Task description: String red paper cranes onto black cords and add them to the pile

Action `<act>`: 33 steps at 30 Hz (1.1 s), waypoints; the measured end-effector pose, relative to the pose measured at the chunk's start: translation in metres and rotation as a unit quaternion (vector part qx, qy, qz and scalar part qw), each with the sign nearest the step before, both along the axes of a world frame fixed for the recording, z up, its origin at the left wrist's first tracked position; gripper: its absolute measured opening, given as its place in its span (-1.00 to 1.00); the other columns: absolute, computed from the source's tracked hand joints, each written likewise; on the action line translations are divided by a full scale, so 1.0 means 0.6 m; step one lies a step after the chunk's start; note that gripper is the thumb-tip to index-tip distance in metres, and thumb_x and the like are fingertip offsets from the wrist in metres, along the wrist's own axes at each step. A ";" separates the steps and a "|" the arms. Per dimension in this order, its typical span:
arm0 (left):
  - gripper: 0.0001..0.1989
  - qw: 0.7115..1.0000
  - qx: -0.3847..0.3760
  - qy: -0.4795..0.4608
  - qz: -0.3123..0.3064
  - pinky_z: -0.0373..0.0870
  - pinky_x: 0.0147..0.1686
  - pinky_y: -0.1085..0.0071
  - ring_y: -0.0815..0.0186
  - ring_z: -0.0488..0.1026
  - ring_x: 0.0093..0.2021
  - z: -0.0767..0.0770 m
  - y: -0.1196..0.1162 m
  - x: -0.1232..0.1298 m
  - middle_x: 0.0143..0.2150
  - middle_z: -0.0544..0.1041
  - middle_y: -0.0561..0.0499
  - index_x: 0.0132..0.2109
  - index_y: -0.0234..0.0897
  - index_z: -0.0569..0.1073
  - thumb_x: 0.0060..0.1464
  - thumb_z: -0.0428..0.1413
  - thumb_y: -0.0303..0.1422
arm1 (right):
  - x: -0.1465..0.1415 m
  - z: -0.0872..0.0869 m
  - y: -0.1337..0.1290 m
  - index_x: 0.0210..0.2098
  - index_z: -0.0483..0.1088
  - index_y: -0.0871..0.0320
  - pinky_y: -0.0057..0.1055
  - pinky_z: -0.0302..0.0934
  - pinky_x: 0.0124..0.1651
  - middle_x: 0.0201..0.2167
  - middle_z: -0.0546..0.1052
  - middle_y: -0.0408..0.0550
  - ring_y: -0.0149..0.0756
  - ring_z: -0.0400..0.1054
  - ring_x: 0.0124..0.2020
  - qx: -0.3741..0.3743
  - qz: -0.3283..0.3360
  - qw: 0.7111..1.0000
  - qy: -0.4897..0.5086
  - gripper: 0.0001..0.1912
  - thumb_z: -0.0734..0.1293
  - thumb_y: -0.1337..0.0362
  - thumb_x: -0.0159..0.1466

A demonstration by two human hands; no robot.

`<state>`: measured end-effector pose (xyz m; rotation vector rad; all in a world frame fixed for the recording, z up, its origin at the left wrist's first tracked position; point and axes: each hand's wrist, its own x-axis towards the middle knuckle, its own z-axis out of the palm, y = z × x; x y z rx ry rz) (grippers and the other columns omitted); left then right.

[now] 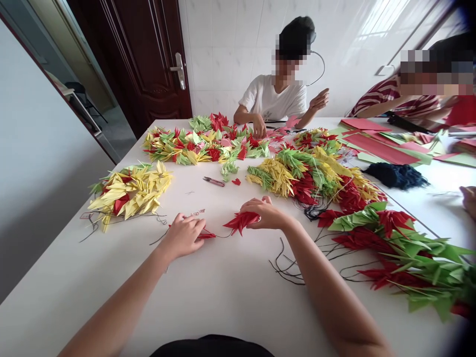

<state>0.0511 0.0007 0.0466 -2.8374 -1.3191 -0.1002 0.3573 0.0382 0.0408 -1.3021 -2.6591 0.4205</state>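
Note:
My right hand [262, 213] is closed round a bunch of folded red paper pieces [241, 221] just above the white table. My left hand [183, 235] rests low over the table, its fingers bent over another red paper piece [206, 235] that sticks out at its right side. Between the two hands runs a thin dark thread [223, 236]. How the left fingers grip the piece is partly hidden beneath them. Beyond the hands lie small thread snips [213, 181], a green paper piece [229, 170] and a small red scrap [236, 182].
Yellow paper strings [130, 191] lie at left, a mixed pile [201, 146] behind. Bundles [308, 173] and red-green strings [401, 253] fill the right, near dark thread [396, 175] and paper sheets [383, 146]. Two people sit across the white table [178, 307].

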 end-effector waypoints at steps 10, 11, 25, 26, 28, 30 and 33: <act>-0.92 0.994 0.006 -0.101 0.034 0.15 -0.23 0.28 0.29 0.51 -0.36 -0.033 -0.011 0.005 -0.41 0.58 0.10 -0.31 -0.20 0.41 0.15 0.04 -0.39 | -0.023 -0.007 -0.002 -0.20 0.43 0.14 -0.21 -0.09 -0.07 -0.09 0.50 0.07 -0.14 0.31 -0.08 0.030 -0.041 0.998 -0.031 -0.73 0.17 0.12 0.36; -0.92 0.994 0.005 -0.106 0.037 0.14 -0.23 0.28 0.29 0.51 -0.36 -0.033 -0.009 0.004 -0.40 0.59 0.09 -0.30 -0.20 0.42 0.15 0.04 -0.40 | -0.024 -0.007 -0.003 -0.24 0.43 0.15 -0.21 -0.09 -0.07 -0.07 0.49 0.08 -0.16 0.31 -0.09 0.030 -0.046 0.998 -0.032 -0.70 0.13 0.15 0.38; -0.89 0.988 0.008 -0.148 0.045 0.16 -0.23 0.32 0.33 0.51 -0.37 -0.030 -0.007 -0.001 -0.40 0.60 0.12 -0.30 -0.18 0.46 0.14 0.04 -0.40 | -0.024 -0.039 0.010 -0.14 0.50 0.02 -0.24 0.00 -0.09 -0.10 0.50 0.03 -0.19 0.33 -0.07 0.012 -0.054 0.997 0.054 -0.63 0.08 0.37 0.36; -0.89 0.987 0.013 -0.156 0.047 0.16 -0.24 0.32 0.33 0.51 -0.37 -0.027 -0.006 -0.001 -0.41 0.60 0.13 -0.30 -0.18 0.46 0.14 0.04 -0.40 | -0.026 -0.041 0.010 -0.10 0.49 0.01 -0.23 0.02 -0.08 -0.08 0.48 0.03 -0.19 0.33 -0.07 0.019 -0.056 0.996 0.067 -0.64 0.10 0.37 0.35; -0.89 0.983 0.033 -0.171 0.053 0.17 -0.24 0.32 0.34 0.51 -0.40 -0.022 -0.001 0.002 -0.45 0.60 0.14 -0.32 -0.18 0.46 0.14 0.04 -0.41 | -0.031 -0.045 0.009 -0.01 0.45 0.02 -0.25 0.08 -0.07 -0.06 0.45 0.05 -0.21 0.33 -0.09 0.032 -0.057 0.993 0.097 -0.65 0.15 0.37 0.32; -0.88 0.981 0.057 -0.177 0.059 0.18 -0.23 0.32 0.34 0.50 -0.42 -0.019 0.006 0.004 -0.50 0.58 0.15 -0.33 -0.18 0.46 0.12 0.05 -0.43 | -0.037 -0.051 0.008 0.05 0.41 0.05 -0.32 0.15 -0.12 -0.11 0.43 0.04 -0.27 0.34 -0.17 0.038 -0.049 0.990 0.124 -0.61 0.16 0.41 0.29; -0.88 0.978 0.084 -0.180 0.064 0.19 -0.21 0.30 0.31 0.51 -0.39 -0.018 0.020 0.004 -0.50 0.58 0.13 -0.35 -0.18 0.47 0.09 0.06 -0.45 | -0.043 -0.064 0.006 0.00 0.45 0.08 -0.44 0.20 -0.25 -0.29 0.40 -0.04 -0.38 0.31 -0.35 0.037 -0.027 0.987 0.153 -0.58 0.11 0.47 0.27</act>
